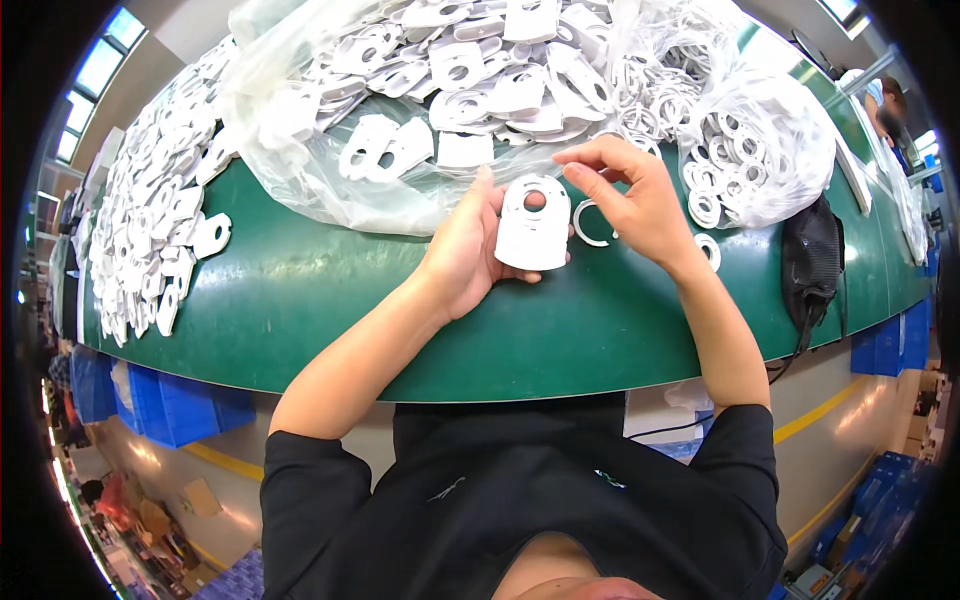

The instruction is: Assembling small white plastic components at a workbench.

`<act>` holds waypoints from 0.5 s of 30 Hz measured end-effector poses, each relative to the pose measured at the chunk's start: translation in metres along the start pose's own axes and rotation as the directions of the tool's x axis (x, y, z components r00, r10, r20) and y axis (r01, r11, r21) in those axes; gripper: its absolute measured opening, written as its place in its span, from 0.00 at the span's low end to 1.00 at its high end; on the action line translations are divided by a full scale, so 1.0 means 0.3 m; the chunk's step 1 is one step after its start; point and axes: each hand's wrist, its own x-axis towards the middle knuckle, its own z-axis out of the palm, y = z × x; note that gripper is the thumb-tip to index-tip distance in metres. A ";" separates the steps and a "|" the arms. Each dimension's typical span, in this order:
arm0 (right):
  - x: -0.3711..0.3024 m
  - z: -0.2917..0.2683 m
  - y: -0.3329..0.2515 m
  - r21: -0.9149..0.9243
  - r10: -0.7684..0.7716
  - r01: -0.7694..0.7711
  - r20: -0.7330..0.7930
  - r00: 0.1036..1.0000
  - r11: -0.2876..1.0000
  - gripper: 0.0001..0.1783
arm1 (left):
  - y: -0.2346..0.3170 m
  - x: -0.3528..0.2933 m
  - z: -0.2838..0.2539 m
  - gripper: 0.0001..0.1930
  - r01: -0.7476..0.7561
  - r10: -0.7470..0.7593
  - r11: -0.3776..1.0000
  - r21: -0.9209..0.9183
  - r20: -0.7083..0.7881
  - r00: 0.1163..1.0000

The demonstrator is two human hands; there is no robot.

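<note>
My left hand (463,257) is closed round a white plastic cover (532,240) with a rounded top and a round hole, tilted up above the table. Just right of it hovers my right hand (642,200), fingers bent, thumb and forefinger tips close together. Whatever they may pinch is too small to make out. Below that thumb shows a thin white ring (580,233), partly hidden by the hand; I cannot tell whether it is touched or lies on the table. Another white ring (708,252) rests beside my right wrist.
A clear plastic bag (270,185) spills a heap of white covers (455,65) across the far side of the green table (400,345). More covers (150,225) pile up at left. Bagged rings (735,150) and a black pouch (812,262) are at right. Blue bins (180,405) stand below.
</note>
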 end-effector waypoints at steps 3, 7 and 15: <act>0.012 -0.065 -0.004 -0.124 0.187 -0.178 0.068 0.980 0.976 0.08 | 0.007 -0.006 -0.002 0.24 -0.058 0.057 0.998 0.025 0.035 0.998; -0.009 -0.118 0.010 -0.429 0.327 -0.201 0.244 0.913 0.881 0.09 | -0.003 -0.002 -0.008 0.15 -0.240 0.267 0.939 0.245 -0.082 0.960; -0.012 -0.094 0.045 -0.469 0.153 -0.077 0.126 0.980 0.880 0.07 | 0.013 -0.004 -0.006 0.16 -0.210 0.220 0.971 0.113 -0.086 0.972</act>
